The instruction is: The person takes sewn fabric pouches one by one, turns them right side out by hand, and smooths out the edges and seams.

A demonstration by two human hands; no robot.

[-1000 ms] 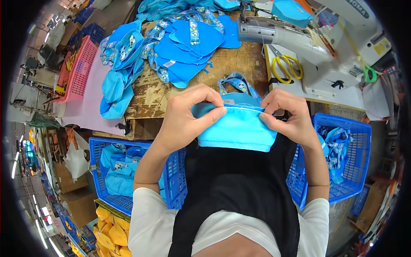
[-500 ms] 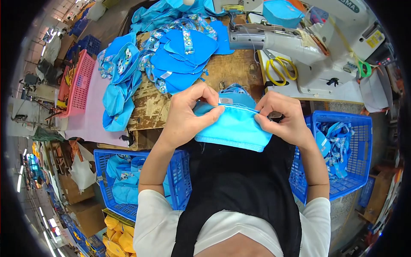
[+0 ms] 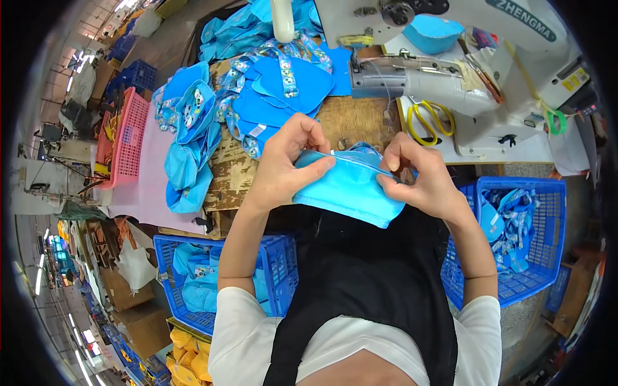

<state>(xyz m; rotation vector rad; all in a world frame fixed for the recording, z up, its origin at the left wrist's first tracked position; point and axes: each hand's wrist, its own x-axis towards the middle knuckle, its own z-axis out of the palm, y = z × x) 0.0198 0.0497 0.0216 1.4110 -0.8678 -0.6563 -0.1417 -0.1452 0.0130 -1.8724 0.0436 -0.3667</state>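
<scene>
A light-blue fabric cap [image 3: 351,193] with a stitched lower edge is held up in front of my black apron. My left hand [image 3: 286,164] pinches its upper left edge between thumb and fingers. At the upper right corner, the bent thumb and index finger of my right hand [image 3: 421,177] close on the seam. Patterned fabric [image 3: 367,151] shows just behind the upper edge. Part of the seam is hidden by my fingers.
A sewing machine [image 3: 444,80] stands at the right, with yellow-handled scissors [image 3: 430,122] beside it. Blue cap pieces [image 3: 277,90] are heaped on the worn wooden table [image 3: 225,177]. Blue crates [image 3: 283,270] with fabric flank me; a pink basket [image 3: 132,138] is at the left.
My right fingers have shifted along the cap's edge and loosened slightly. The cap's upper edge has folded over, covering the white label. The view has shifted a little.
</scene>
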